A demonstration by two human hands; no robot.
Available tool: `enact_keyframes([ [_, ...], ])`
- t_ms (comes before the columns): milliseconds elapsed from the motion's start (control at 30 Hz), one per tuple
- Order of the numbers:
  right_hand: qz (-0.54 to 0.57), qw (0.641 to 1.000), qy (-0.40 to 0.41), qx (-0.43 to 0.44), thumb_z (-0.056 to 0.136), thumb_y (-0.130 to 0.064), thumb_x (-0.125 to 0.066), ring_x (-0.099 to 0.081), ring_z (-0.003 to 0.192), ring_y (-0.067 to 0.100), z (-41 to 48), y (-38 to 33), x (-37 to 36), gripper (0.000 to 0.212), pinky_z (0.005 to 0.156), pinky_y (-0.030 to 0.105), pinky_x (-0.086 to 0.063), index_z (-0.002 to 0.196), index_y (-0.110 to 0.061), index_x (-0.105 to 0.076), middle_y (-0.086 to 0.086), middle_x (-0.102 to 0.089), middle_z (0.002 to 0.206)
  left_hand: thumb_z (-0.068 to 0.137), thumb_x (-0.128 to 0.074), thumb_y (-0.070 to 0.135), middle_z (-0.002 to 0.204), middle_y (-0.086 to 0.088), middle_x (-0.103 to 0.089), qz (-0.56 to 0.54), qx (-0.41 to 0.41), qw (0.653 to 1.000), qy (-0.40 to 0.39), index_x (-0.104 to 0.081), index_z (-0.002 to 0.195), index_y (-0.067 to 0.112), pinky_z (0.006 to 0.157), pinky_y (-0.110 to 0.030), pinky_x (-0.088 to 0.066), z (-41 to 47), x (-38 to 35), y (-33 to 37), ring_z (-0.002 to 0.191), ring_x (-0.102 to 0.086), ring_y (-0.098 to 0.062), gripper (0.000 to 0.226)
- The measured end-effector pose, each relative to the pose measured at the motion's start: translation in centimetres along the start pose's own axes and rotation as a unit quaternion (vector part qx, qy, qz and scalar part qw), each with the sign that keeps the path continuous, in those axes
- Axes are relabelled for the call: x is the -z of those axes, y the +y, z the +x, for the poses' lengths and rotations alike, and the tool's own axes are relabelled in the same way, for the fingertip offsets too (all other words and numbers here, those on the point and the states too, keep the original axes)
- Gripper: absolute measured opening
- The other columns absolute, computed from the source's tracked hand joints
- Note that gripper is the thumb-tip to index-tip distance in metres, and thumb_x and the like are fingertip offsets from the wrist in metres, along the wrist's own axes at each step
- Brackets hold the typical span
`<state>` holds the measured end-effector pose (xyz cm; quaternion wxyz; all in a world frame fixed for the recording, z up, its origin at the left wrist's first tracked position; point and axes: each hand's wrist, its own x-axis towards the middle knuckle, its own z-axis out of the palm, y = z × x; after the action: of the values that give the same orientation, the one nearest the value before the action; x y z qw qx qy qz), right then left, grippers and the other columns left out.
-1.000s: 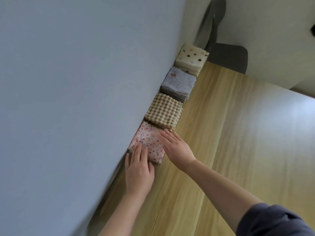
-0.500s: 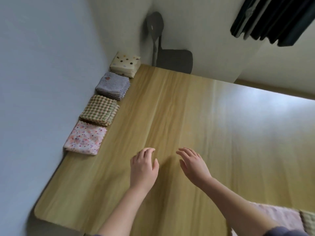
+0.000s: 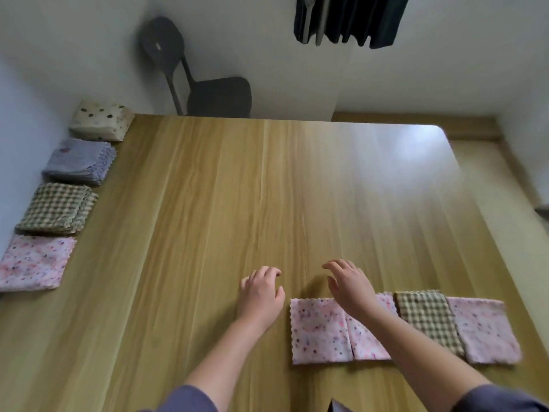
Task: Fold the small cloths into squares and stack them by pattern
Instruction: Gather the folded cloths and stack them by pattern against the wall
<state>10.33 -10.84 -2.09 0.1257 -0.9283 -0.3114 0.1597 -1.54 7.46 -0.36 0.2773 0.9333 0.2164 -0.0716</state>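
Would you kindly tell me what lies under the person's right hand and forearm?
A dotted pink cloth and a paler pink cloth lie side by side on the table. The right hand and forearm cover the paler one's middle, so that part cannot be seen.

A wood-grain tabletop [image 3: 267, 188] with a rounded far-right corner fills most of the view, and a pale glare lies across that corner. Beyond its far edge stands a dark grey chair [image 3: 218, 96] against a white wall [image 3: 261, 49]. Dark garments [image 3: 347, 19] hang at the top, cut off by the frame.
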Motion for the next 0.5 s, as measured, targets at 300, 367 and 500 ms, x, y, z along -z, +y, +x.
enact_keyframes([
  [300, 0.035, 0.982, 0.034, -0.182, 0.091, -0.009, -0.056, -0.055, 0.111, 0.024, -6.7, 11.4, 2.2, 0.030, 0.089, 0.037, -0.047, 0.119, -0.013, -0.061, 0.005, -0.061, 0.124, 0.093, -0.046, 0.023, 0.125, 0.002, -0.051, 0.049, -0.138, 0.986, -0.079, -0.052, 0.125, 0.018, 0.107, -0.034, -0.026, 1.9, -6.0, 9.9, 0.118, -0.044, -0.016, 0.033],
  [367, 0.027, 0.982, 0.025, -0.186, 0.090, -0.009, -0.056, -0.056, 0.110, 0.024, -6.6, 14.9, 3.6, 0.030, 0.090, 0.036, -0.047, 0.120, -0.013, -0.061, 0.005, -0.059, 0.125, 0.093, -0.045, 0.024, 0.124, 0.001, -0.051, 0.058, -0.142, 0.984, -0.086, -0.052, 0.125, 0.018, 0.106, -0.034, -0.026, 2.5, -8.0, 13.0, 0.117, -0.044, -0.017, 0.033],
  [500, 0.028, 0.982, -0.008, -0.188, 0.090, -0.017, -0.058, -0.054, 0.112, 0.022, -7.2, 21.5, 6.2, 0.033, 0.095, 0.034, -0.044, 0.123, -0.017, -0.059, 0.002, -0.056, 0.128, 0.091, -0.047, 0.033, 0.121, -0.002, -0.052, 0.115, -0.145, 0.975, -0.127, -0.052, 0.123, 0.016, 0.102, -0.037, -0.029, 3.4, -12.3, 19.5, 0.116, -0.046, -0.022, 0.036],
])
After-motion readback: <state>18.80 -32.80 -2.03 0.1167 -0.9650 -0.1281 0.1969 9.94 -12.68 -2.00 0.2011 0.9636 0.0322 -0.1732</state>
